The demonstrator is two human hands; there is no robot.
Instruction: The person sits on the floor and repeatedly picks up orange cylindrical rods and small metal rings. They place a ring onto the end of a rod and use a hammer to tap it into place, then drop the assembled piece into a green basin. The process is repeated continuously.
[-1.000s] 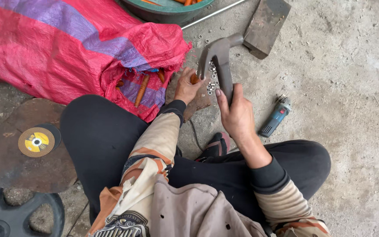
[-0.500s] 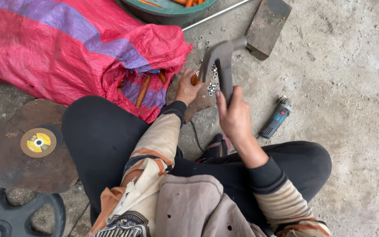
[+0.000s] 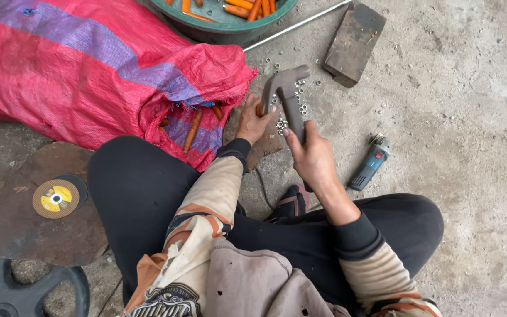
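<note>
Work sits midway: our right hand (image 3: 312,155) grips the grey hammer (image 3: 289,94), left hand (image 3: 253,120) clasps an orange piece; small nuts (image 3: 281,124) litter the floor.

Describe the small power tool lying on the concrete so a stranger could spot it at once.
Start at the red woven sack on the left and cross past the seated person's right hand. Just right of that hand, alone on bare concrete floor, lies the angle grinder. Its blue body sets it apart from the grey metal block above.
</note>
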